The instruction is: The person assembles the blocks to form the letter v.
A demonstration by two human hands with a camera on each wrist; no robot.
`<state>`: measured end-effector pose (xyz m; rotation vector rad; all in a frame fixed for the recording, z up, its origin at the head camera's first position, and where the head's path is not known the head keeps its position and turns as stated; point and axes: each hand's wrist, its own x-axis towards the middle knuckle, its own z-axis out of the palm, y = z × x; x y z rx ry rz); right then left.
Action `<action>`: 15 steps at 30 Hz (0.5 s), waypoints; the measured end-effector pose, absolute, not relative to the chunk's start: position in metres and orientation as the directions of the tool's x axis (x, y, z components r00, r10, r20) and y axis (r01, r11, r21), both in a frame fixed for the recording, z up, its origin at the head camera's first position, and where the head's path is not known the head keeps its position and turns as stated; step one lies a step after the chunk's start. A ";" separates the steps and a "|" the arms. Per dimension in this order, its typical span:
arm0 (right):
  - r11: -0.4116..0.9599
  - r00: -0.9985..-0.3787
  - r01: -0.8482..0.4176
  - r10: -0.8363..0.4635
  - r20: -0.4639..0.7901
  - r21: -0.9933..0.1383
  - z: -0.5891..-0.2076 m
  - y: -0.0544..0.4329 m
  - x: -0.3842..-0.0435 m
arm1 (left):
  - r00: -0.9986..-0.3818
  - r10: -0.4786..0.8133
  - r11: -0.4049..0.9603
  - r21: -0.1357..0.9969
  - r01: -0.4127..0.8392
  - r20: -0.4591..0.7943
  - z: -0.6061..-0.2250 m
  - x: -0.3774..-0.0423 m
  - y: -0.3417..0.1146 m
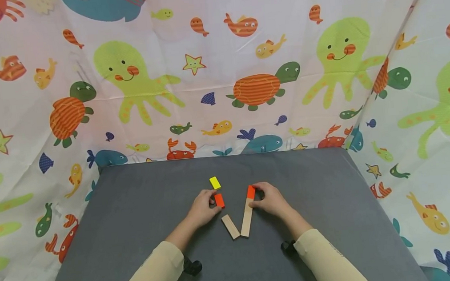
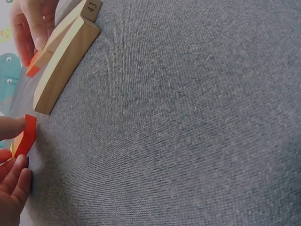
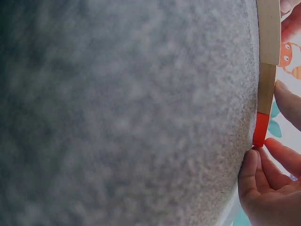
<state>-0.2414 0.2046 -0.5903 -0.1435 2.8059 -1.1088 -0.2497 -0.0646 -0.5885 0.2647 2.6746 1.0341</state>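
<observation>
My left hand (image 1: 204,209) pinches a small orange-red block (image 1: 220,200) between thumb and fingers, just above or on the grey cloth; I cannot tell which. Beyond it lies a yellow block (image 1: 215,183). My right hand (image 1: 272,201) holds another orange-red block (image 3: 261,129) by its far end, with one digit against the plain wood beside it. That block continues a long wooden strip (image 1: 246,221), whose near end carries the number 43 in the left wrist view. A shorter wooden block (image 1: 230,227) slants away leftward, its near end close to the strip's, forming a V.
A grey cloth (image 1: 142,201) covers the table. Behind and beside it hangs a white curtain (image 1: 211,79) printed with sea animals. Dark wrist straps (image 1: 192,266) show below both sleeves.
</observation>
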 end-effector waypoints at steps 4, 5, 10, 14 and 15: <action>0.729 -0.988 -0.047 -0.136 -0.078 -0.683 -0.591 0.204 -0.241 | -0.948 0.252 0.735 0.676 0.059 -0.192 -0.590 -0.251 -0.064; 0.729 -0.988 -0.047 -0.136 -0.078 -0.683 -0.591 0.204 -0.241 | -0.949 0.250 0.736 0.674 0.058 -0.191 -0.591 -0.251 -0.064; 0.728 -0.988 -0.047 -0.136 -0.077 -0.684 -0.590 0.204 -0.242 | -0.960 0.223 0.732 0.680 0.048 -0.172 -0.595 -0.251 -0.064; 0.727 -0.988 -0.044 -0.134 -0.079 -0.685 -0.590 0.204 -0.242 | -0.966 0.214 0.719 0.693 0.056 -0.144 -0.597 -0.250 -0.066; 0.728 -0.988 -0.043 -0.133 -0.079 -0.684 -0.590 0.204 -0.242 | -0.967 0.215 0.716 0.696 0.059 -0.139 -0.597 -0.250 -0.066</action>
